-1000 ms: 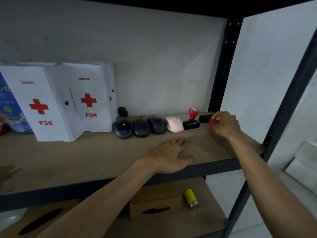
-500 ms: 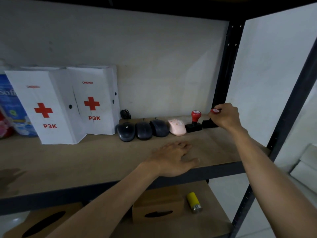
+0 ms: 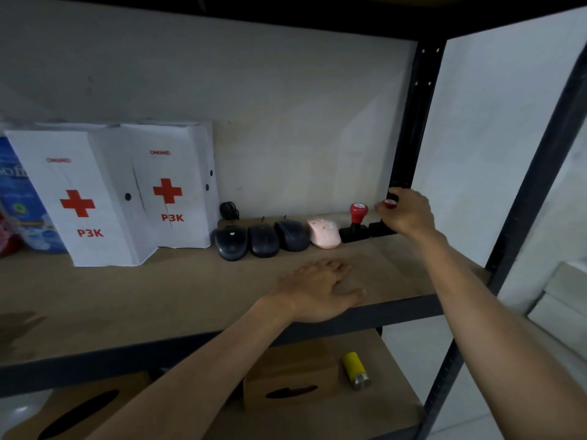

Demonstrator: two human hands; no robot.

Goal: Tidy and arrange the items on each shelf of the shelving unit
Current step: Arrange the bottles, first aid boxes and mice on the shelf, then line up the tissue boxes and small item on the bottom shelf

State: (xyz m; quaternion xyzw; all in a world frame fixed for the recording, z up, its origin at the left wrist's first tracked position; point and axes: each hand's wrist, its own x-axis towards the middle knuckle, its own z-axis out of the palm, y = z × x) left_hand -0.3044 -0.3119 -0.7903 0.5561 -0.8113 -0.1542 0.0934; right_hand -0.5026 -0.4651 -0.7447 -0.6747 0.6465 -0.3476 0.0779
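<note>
On the wooden shelf [image 3: 158, 290] a row runs along the back: three dark mice [image 3: 263, 239], a pink mouse [image 3: 323, 233], then a red-handled stamp [image 3: 355, 223] on a black base. My right hand [image 3: 408, 214] grips the red handle of a second stamp [image 3: 388, 204], whose black base stands at the far right of the row beside the rear post. My left hand [image 3: 320, 289] rests flat on the shelf near its front edge, fingers spread.
Two white first-aid boxes [image 3: 104, 198] marked P3K stand at the left, with a blue packet [image 3: 19, 198] beyond them. A black cable coil [image 3: 228, 210] lies behind the mice. The lower shelf holds cardboard tissue boxes [image 3: 290, 373] and a yellow cylinder [image 3: 355, 369].
My right hand has carried the second stamp back from the shelf's right front and stood it upright in the row next to the first stamp. My left hand has stayed put.
</note>
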